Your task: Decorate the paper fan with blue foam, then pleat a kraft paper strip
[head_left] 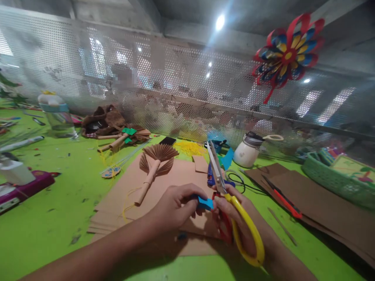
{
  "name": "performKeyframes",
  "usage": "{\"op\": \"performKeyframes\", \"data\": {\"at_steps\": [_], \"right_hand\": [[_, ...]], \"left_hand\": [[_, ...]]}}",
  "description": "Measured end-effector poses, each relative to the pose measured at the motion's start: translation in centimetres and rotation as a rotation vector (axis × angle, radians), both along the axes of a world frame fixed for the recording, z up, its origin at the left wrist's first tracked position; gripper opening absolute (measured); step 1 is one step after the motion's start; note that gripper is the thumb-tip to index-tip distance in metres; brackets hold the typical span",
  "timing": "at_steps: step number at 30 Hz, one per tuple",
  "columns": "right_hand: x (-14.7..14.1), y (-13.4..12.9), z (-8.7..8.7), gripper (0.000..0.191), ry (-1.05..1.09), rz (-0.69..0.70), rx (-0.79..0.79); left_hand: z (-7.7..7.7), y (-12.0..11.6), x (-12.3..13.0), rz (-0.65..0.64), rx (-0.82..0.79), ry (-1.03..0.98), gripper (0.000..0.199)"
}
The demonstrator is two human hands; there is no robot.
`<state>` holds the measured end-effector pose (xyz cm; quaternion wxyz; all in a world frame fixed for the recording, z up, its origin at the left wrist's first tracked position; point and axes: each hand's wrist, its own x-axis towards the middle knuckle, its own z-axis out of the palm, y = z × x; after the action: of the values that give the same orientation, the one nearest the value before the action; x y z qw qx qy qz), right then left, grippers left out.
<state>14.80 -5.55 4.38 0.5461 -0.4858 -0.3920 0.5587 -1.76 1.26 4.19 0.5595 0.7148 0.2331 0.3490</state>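
My left hand (181, 203) pinches a small piece of blue paper (206, 203) above the brown paper sheets (178, 171). My right hand (237, 210) holds a pair of scissors (216, 168) with one yellow and one red handle, the blades pointing up and away from me. Its fingertips also meet the right end of the blue piece. Beyond my left hand lies a pleated brown paper fan shape on a rolled paper stem (148, 182), with a yellow string at its lower end. A blue glue gun (210, 175) lies partly hidden behind the scissors.
On the right are a red cutter knife (287, 203), dark brown cardboard (322, 207) and a green basket (336, 179). A white jar (248, 150) stands at the back, before a perforated metal screen (175, 86). To the left are a purple power strip (35, 189) and a glass jar (60, 121).
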Motion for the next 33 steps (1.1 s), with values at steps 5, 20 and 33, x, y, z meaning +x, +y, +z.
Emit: {"op": "performKeyframes", "data": {"at_steps": [5, 20, 33], "right_hand": [[0.4, -0.3, -0.9, 0.054, 0.018, -0.003, 0.088], [-0.1, 0.0, -1.2, 0.047, -0.094, -0.113, 0.128], [-0.8, 0.1, -3.3, 0.044, -0.059, -0.038, 0.098]], "left_hand": [[0.0, -0.6, 0.1, 0.0, 0.042, 0.058, 0.021], [0.3, -1.9, 1.3, -0.072, -0.712, -0.097, 0.018], [0.8, -0.3, 0.0, 0.066, -0.482, -0.209, 0.024]]}}
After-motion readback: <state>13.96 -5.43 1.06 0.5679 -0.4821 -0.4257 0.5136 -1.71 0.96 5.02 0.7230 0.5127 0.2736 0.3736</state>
